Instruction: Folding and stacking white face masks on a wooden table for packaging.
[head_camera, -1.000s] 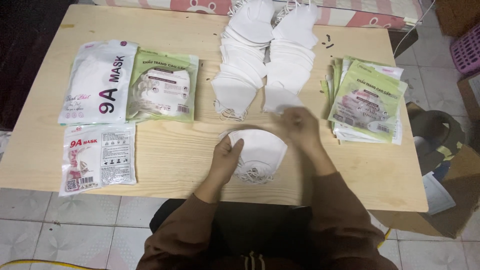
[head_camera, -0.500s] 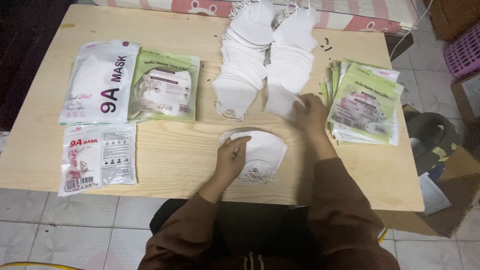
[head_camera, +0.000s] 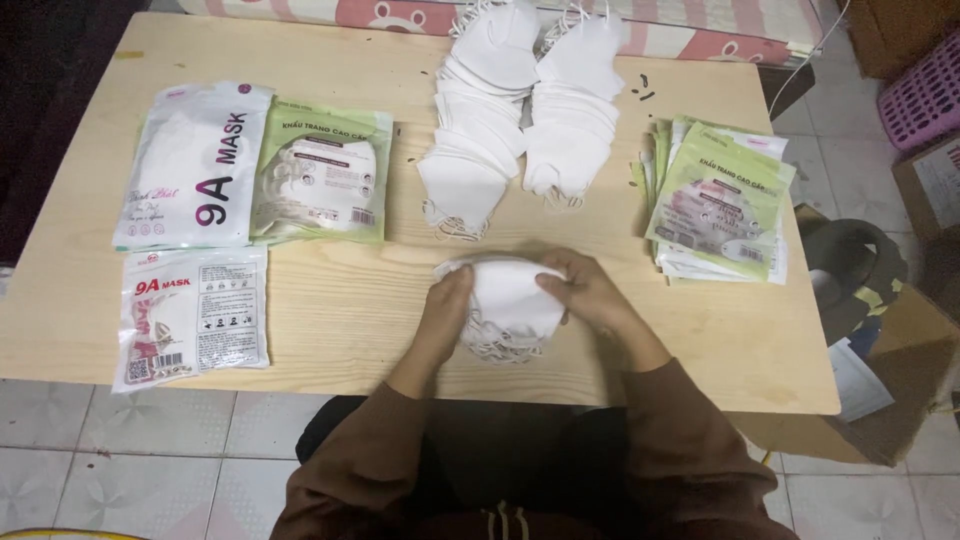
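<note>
bare wood left of hands — mask rows (head_camera: 520, 110) ahead, packets (head_camera: 722, 200) right

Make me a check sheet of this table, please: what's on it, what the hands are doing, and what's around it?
Surface: pale wooden table, set on a tiled floor.
Job's things: small stack of white masks near the front edge; two long rows of white masks behind it.
Clutter: three sealed mask packs at the left; pile of green pouches at the right.
Hands: left hand and right hand press the small stack from both sides.
Cables: thin cord at the far right corner.
Surroundings: cardboard box and pink basket on the right.
</note>
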